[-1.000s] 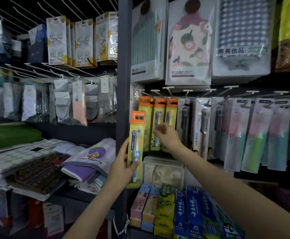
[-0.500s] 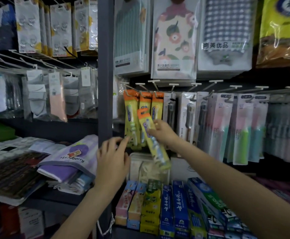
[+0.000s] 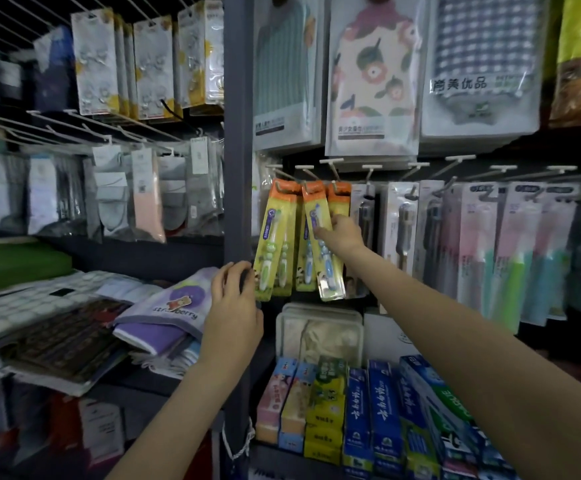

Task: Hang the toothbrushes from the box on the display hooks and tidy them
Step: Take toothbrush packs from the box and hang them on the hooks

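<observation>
Setting: shop shelving, dark upright post (image 3: 237, 174) at frame centre, white display hooks (image 3: 308, 172) right of it.
Toothbrush pack (image 3: 324, 242): yellow card, orange top, blue brush; just right of centre, on the second hook.
Axis: long, upright, foot tilted toward lower right.
Right hand (image 3: 342, 235): fingers closed on the pack's middle.
Left hand (image 3: 233, 308): loosely open, holding nothing, fingertips at the post.
Neighbours: green-brush pack (image 3: 275, 244) left; toothpaste boxes (image 3: 358, 414) below.
</observation>
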Available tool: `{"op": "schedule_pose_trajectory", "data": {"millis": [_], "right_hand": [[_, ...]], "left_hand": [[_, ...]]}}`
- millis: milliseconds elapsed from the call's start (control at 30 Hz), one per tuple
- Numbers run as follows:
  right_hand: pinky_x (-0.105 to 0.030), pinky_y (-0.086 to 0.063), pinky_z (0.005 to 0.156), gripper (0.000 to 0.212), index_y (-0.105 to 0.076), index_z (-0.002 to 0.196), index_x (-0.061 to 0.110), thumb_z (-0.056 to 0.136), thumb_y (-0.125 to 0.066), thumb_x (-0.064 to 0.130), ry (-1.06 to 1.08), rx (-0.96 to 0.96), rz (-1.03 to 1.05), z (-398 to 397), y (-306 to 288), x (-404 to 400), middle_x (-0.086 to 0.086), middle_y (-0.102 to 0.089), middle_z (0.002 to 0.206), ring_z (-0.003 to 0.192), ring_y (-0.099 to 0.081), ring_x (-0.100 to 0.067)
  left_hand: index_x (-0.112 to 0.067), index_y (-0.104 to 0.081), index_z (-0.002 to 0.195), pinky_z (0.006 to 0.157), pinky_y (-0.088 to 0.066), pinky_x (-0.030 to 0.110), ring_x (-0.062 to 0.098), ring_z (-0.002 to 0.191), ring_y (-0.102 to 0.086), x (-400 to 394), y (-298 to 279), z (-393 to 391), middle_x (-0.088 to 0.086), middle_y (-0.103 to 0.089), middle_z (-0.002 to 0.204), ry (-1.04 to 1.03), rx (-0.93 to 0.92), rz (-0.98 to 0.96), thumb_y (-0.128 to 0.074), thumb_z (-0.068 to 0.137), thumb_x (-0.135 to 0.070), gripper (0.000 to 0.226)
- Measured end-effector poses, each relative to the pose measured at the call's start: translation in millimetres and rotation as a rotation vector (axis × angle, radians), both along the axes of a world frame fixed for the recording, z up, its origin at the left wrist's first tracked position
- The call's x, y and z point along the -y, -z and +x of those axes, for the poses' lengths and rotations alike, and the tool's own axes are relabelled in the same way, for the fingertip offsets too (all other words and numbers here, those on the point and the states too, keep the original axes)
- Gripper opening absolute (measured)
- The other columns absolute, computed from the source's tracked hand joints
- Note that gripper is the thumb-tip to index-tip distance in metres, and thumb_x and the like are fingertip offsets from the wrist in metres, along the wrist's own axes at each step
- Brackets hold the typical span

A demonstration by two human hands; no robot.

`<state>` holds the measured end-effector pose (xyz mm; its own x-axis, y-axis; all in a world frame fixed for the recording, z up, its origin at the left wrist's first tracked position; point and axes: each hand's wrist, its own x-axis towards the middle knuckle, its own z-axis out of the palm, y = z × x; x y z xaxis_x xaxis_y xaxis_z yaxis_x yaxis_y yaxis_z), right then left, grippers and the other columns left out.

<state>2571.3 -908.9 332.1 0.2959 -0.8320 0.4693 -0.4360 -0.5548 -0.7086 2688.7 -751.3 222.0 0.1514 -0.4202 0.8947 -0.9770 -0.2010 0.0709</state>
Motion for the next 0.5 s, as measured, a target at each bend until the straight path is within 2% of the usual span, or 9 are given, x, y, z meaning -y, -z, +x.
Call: {"op": "schedule_pose_trajectory", "data": {"millis": [100, 133, 233, 333, 400, 467, 500], "right_hand": [[-0.039, -0.050, 0.081, 0.054, -0.041, 0.130, -0.001, 0.091, -0.056, 0.035, -0.019, -0.097, 0.049, -23, 21, -9, -0.018, -0.055, 0.120, 0.095, -0.057, -0.028], [-0.039, -0.050, 0.079, 0.055, -0.039, 0.129, -0.001, 0.091, -0.056, 0.036, -0.010, -0.147, 0.057, -36, 29, -11, -0.018, -0.055, 0.120, 0.097, -0.057, -0.029], [-0.029, -0.041, 0.075, 0.050, -0.041, 0.127, 0.002, 0.091, -0.057, 0.034, -0.032, -0.252, 0.046, -92, 55, -21, -0.013, -0.055, 0.120, 0.097, -0.053, -0.022], [-0.027, -0.040, 0.079, 0.042, -0.046, 0.122, 0.004, 0.091, -0.058, 0.030, -0.034, -0.367, 0.011, -169, 83, -41, -0.012, -0.055, 0.119, 0.101, -0.054, -0.024], [-0.026, -0.041, 0.084, 0.037, -0.050, 0.119, 0.001, 0.090, -0.059, 0.023, 0.001, -0.431, 0.008, -229, 107, -52, -0.013, -0.057, 0.118, 0.103, -0.056, -0.026], [-0.031, -0.045, 0.089, 0.031, -0.054, 0.114, 0.000, 0.088, -0.062, 0.015, 0.051, -0.457, 0.025, -293, 137, -65, -0.012, -0.062, 0.108, 0.093, -0.059, -0.021], [-0.030, -0.045, 0.085, 0.029, -0.055, 0.112, 0.000, 0.086, -0.062, 0.012, 0.090, -0.471, 0.042, -328, 154, -72, -0.010, -0.063, 0.102, 0.088, -0.058, -0.019]], "left_hand": [[0.006, -0.057, 0.114, 0.086, -0.047, 0.051, 0.040, 0.113, -0.040, -1, -2, -18, 0.024, -0.052, 0.119, -0.032, -0.109, 0.093, -0.075, 0.060, -0.003, 0.057], [0.003, -0.054, 0.119, 0.087, -0.045, 0.054, 0.043, 0.117, -0.038, -1, -1, -28, 0.024, -0.048, 0.125, -0.036, -0.166, 0.121, -0.073, 0.066, -0.007, 0.057], [-0.007, -0.048, 0.127, 0.094, -0.032, 0.053, 0.041, 0.126, -0.029, -3, 10, -66, 0.019, -0.034, 0.139, -0.014, -0.275, 0.168, -0.061, 0.082, -0.016, 0.047], [-0.011, -0.046, 0.125, 0.097, -0.028, 0.048, 0.036, 0.127, -0.025, 6, 34, -114, 0.014, -0.027, 0.142, 0.127, -0.285, 0.256, -0.053, 0.087, -0.017, 0.039], [-0.010, -0.050, 0.120, 0.098, -0.028, 0.047, 0.036, 0.126, -0.028, 17, 55, -155, 0.014, -0.029, 0.141, 0.249, -0.280, 0.328, -0.056, 0.083, -0.015, 0.038], [-0.007, -0.052, 0.116, 0.098, -0.028, 0.047, 0.037, 0.125, -0.030, 27, 81, -199, 0.016, -0.030, 0.140, 0.356, -0.271, 0.407, -0.057, 0.083, -0.015, 0.035], [-0.007, -0.052, 0.115, 0.098, -0.029, 0.047, 0.037, 0.124, -0.030, 30, 97, -223, 0.016, -0.030, 0.140, 0.398, -0.259, 0.452, -0.056, 0.084, -0.015, 0.033]]}}
